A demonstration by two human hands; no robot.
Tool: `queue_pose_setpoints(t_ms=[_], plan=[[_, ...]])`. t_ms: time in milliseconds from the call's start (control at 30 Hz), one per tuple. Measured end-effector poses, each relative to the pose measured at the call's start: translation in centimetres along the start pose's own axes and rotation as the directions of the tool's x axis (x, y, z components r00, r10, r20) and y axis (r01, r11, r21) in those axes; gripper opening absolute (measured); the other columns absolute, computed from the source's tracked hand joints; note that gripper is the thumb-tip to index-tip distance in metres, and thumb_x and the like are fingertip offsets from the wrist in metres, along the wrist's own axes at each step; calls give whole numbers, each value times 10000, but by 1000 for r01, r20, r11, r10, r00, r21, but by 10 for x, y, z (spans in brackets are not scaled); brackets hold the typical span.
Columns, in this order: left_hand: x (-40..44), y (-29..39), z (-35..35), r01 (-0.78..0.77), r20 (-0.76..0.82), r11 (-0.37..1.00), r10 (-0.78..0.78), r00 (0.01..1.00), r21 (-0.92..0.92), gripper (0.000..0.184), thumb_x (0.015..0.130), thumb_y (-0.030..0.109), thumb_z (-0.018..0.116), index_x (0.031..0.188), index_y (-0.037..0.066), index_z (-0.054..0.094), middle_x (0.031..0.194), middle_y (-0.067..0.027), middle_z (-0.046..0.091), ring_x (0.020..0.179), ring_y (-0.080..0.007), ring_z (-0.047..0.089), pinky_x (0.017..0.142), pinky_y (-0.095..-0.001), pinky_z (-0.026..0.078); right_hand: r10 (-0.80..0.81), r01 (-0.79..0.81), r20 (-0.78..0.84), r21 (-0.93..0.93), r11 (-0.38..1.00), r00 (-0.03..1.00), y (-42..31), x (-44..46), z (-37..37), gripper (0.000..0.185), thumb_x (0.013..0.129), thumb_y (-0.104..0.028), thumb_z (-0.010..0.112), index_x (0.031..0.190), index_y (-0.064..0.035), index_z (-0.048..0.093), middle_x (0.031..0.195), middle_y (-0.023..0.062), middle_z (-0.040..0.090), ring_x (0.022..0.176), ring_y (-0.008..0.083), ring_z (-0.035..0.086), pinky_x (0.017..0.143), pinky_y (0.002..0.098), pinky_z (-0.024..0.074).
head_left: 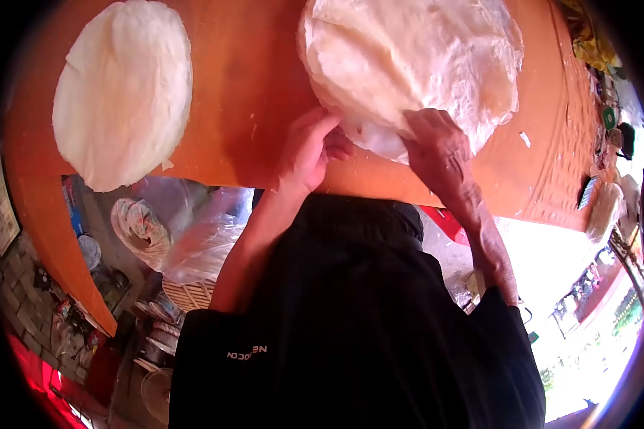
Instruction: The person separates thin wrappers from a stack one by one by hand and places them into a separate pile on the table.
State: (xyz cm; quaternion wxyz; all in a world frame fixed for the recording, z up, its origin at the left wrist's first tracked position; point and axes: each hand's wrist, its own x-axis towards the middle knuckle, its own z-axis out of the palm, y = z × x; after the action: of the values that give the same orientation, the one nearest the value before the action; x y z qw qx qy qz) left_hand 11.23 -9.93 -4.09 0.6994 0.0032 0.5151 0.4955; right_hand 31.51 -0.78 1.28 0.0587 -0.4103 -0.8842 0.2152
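A large pile of thin, pale round sheets (415, 57) lies on the orange table (250, 86) at the top centre. My right hand (440, 146) grips the near edge of the top sheet, its fingers curled over the rim. Just left of it, my left hand (315, 146) is at the pile's near left edge with its fingers apart and nothing visible in them. Another pale round sheet (122, 93) lies flat on the left part of the table.
Below the table at the left are clear plastic bags (204, 250), a rolled patterned cloth (139, 229) and a wicker basket (189, 293). A red object (447, 223) shows under the near edge. Assorted goods line the far right.
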Motion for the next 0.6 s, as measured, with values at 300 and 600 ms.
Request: queue_pose_setpoints(t_ms=[300,600], plan=[[11,3,29,30,319,893,128,939,-448,417,924,325,491,1212,23,517,1143,-164,604,1009,-305,606,911,-448,491,56,-80,-201,-112,991,978,-4,1,18,316,725,-133,645,1035,-74,618,965,112,632,906,315,598,718,431,489],[31,-6,28,2,207,982,38,978,-190,390,956,277,423,1275,52,436,1240,-185,541,1176,-347,532,972,-470,442,136,-381,-568,-338,860,812,6,32,-194,402,846,-410,681,809,-10,670,653,141,610,568,119,556,514,315,442]])
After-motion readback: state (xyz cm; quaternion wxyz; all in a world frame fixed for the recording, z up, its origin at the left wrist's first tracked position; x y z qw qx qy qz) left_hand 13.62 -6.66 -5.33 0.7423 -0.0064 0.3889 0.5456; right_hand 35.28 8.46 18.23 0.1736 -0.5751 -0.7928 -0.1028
